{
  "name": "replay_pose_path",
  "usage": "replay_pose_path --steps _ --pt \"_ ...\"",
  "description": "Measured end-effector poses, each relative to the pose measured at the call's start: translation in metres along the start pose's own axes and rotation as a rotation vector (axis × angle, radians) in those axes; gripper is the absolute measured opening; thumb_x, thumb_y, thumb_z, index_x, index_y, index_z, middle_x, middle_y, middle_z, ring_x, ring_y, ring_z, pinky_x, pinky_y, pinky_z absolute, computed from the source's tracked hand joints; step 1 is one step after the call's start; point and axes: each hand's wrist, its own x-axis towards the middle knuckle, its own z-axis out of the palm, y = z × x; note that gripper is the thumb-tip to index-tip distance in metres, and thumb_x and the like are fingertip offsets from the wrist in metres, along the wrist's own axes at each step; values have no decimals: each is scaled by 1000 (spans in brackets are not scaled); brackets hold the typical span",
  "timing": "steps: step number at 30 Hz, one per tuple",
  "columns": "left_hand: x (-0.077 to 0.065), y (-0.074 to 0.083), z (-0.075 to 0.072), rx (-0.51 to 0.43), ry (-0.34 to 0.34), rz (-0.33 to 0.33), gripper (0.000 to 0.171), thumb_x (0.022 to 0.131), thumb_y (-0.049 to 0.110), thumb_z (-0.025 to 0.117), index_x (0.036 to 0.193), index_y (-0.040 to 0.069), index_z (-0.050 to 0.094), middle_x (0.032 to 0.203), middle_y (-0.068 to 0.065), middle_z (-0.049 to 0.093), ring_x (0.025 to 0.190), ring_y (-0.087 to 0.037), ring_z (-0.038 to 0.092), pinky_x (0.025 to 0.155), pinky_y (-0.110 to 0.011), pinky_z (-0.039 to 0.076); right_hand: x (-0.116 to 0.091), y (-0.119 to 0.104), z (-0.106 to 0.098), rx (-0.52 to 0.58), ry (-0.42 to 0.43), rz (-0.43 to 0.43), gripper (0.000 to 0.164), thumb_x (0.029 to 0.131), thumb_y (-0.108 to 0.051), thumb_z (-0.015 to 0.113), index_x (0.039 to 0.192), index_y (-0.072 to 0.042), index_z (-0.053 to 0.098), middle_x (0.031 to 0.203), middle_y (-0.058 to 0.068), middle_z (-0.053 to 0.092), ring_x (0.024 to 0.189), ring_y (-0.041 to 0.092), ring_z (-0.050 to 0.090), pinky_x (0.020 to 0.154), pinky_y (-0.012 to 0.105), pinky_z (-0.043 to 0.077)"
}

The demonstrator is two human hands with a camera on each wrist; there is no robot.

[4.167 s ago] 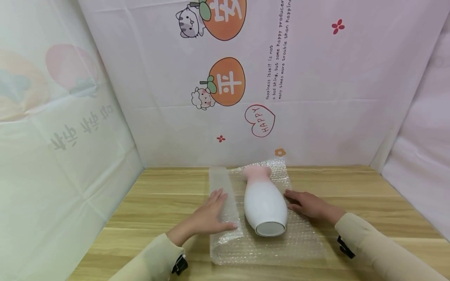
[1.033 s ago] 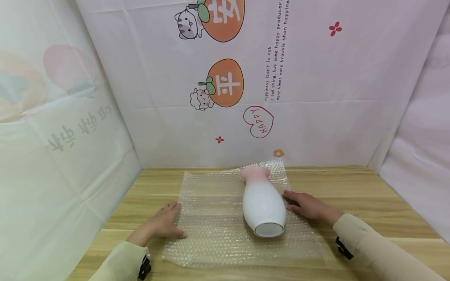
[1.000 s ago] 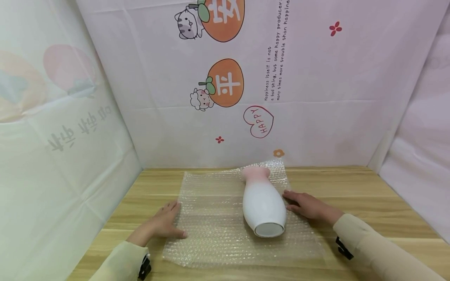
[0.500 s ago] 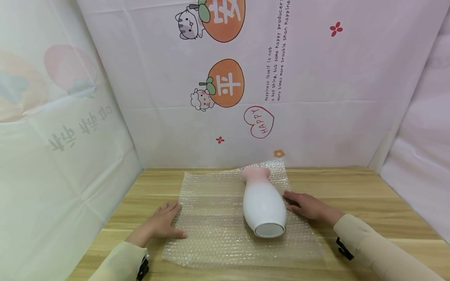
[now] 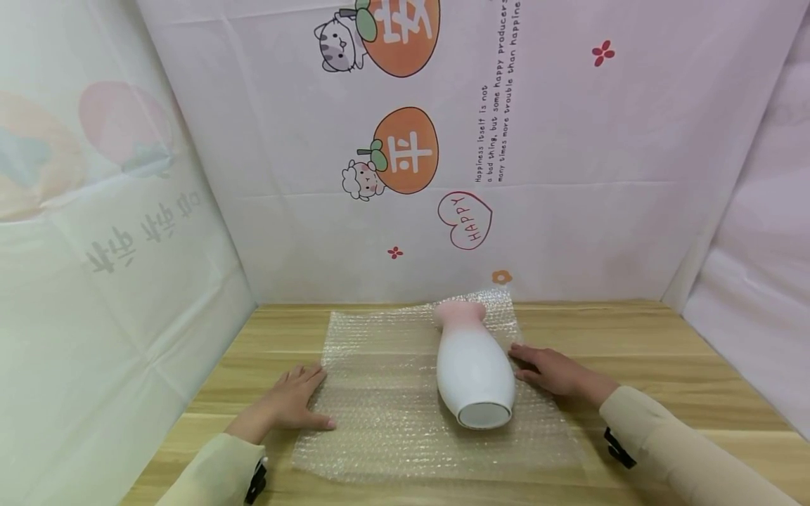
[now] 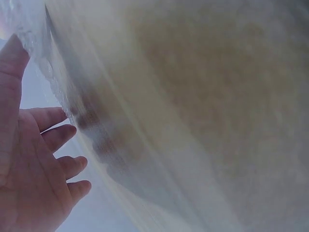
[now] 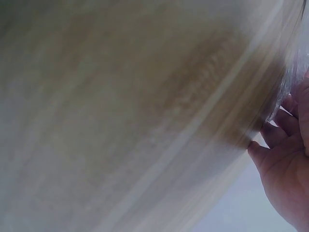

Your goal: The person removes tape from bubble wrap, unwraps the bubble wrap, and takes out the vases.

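On bubble wrap [image 5: 373, 400], horizontal vase [image 5: 476, 369], neck [image 5: 461, 322] away.

The bubble wrap [image 5: 380, 393] spread between the side edges of the table [image 5: 272, 344] is clear plastic, bumpy and glossy with small glints, while the vase [image 5: 474, 369] on it looks like smooth ceramic with a soft sheen, its pink neck more matt. The table itself is wood-grained and smooth, with a low sheen. A backdrop [image 5: 569, 176] of matt, lightly creased cloth hangs behind the back edge, and the sleeves [image 5: 671, 436] near the front corners are matt cloth, beside black, plastic-looking wrist pieces [image 5: 617, 450].
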Motion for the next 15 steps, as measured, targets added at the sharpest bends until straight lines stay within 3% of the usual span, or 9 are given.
replay_pose_path --steps 15 --pt "2 6 -12 10 -60 -19 104 71 61 77 142 -6 41 149 -26 34 136 -52 22 108 -63 17 -1 2 2 -12 13 -12 47 98 -17 59 134 11 50 138 31 45 127 48 42 101 59 34"
